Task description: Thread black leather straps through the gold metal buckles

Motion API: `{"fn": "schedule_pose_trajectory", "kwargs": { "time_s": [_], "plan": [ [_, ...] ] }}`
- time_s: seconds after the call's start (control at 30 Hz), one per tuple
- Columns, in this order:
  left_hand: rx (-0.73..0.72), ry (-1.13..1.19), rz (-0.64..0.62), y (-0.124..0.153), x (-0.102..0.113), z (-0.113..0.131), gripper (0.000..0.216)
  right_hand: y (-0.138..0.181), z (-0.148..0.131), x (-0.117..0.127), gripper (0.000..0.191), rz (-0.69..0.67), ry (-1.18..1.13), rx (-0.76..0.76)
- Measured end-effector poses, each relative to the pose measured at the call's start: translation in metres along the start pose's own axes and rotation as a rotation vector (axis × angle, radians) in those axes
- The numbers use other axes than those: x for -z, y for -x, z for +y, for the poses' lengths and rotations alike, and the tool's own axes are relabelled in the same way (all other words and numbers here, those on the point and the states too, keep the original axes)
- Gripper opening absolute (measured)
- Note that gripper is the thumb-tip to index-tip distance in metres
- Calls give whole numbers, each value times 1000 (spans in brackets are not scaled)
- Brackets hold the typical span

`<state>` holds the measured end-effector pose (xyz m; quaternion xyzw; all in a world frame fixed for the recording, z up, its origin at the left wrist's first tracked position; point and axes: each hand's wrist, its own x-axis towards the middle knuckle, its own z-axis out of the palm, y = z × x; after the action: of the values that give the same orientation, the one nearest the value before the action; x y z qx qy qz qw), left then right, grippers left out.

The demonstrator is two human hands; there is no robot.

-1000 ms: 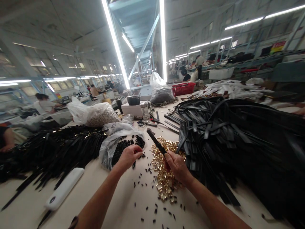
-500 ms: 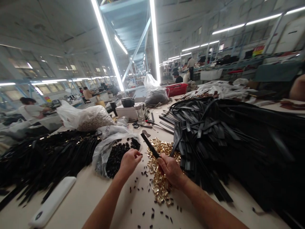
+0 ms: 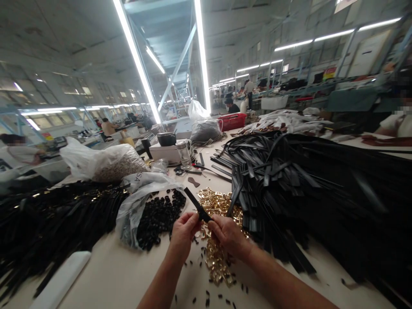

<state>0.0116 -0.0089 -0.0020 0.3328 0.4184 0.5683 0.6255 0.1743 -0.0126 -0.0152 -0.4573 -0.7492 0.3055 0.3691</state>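
Note:
A black strap (image 3: 192,199), which looks like leather, slants up and left from my right hand (image 3: 228,231). My right fingers are closed round its lower part. My left hand (image 3: 185,229) is closed in a pinch against the strap's edge, close to the right fingertips; whether a small part is also between those fingers is hidden. Beneath and beyond the hands lies a heap of gold-coloured metal buckles (image 3: 216,201). Black strap loops (image 3: 161,216) spill from a clear plastic bag (image 3: 127,219) left of my left hand. Small black pieces (image 3: 207,294) are scattered nearer me.
A large pile of black straps (image 3: 273,171) covers the right side; another dark strap pile (image 3: 64,214) lies left. A white oblong device (image 3: 62,279) is at front left. Farther back stand a glass jar (image 3: 184,154), a filled bag (image 3: 106,163) and a red basket (image 3: 232,122). Other people work beyond.
My left hand has moved right from beside the loop pile to meet the strap. My right hand still grips the strap. The view has shifted slightly to the right.

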Motion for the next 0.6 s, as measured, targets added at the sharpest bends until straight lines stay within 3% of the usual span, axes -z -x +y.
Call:
{"fn": "schedule_pose_trajectory", "kwargs": {
  "time_s": [0.37,0.6],
  "plan": [
    [-153,-264,-54,3,0,3,26,0,0,4,31,-47,103,7],
    [-143,-421,-165,2,3,-2,23,-2,5,3,29,-79,45,20]
  ]
}}
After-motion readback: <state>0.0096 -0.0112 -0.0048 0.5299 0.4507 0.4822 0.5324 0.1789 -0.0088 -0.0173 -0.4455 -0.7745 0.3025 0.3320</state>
